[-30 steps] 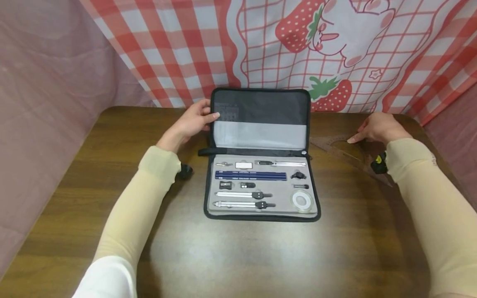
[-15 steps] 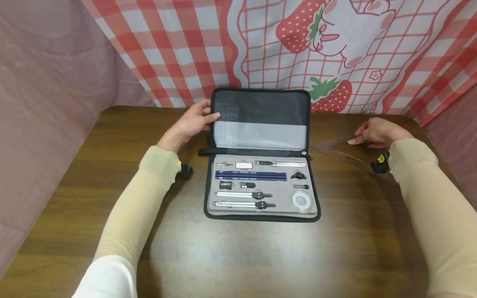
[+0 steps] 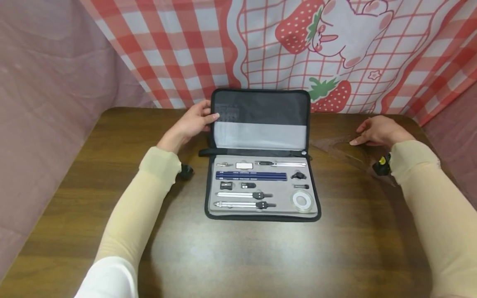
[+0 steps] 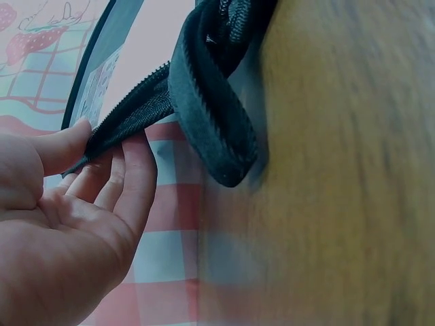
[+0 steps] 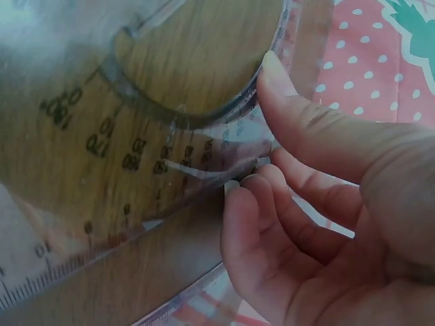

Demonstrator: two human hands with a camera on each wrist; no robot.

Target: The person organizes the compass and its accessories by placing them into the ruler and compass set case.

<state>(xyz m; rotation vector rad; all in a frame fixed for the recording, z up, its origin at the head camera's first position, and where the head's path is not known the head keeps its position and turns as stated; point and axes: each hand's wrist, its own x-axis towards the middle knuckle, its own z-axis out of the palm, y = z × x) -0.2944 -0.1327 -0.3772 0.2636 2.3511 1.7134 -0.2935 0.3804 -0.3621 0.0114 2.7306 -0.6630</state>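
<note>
A black zip case (image 3: 261, 219) lies unfolded at mid-table, its lid (image 3: 261, 108) raised at the back. My left hand (image 3: 193, 121) pinches the lid's left edge, thumb inside and fingers behind. In the left wrist view, the zipped edge (image 4: 132, 112) runs between that thumb and the fingers. On the right, my right hand (image 3: 381, 130) holds a clear set square (image 3: 329, 145) by its edge. The right wrist view shows the thumb on its upper face, near the curved cutout, and curled fingers at the edge. Protractor numbers (image 5: 132, 159) mark the plastic.
The grey tray holds two compasses (image 3: 238, 204), blue pencils (image 3: 250, 176), a white eraser (image 3: 244, 165), a sharpener (image 3: 225, 185) and a white ring (image 3: 302, 200). A strap loop (image 4: 214, 115) hangs at the case's left. Patterned cloth (image 3: 275, 49) backs the wooden table (image 3: 238, 256).
My right hand shifts slightly with the set square, whose tilt changes over the table. The left hand and the case stay in place.
</note>
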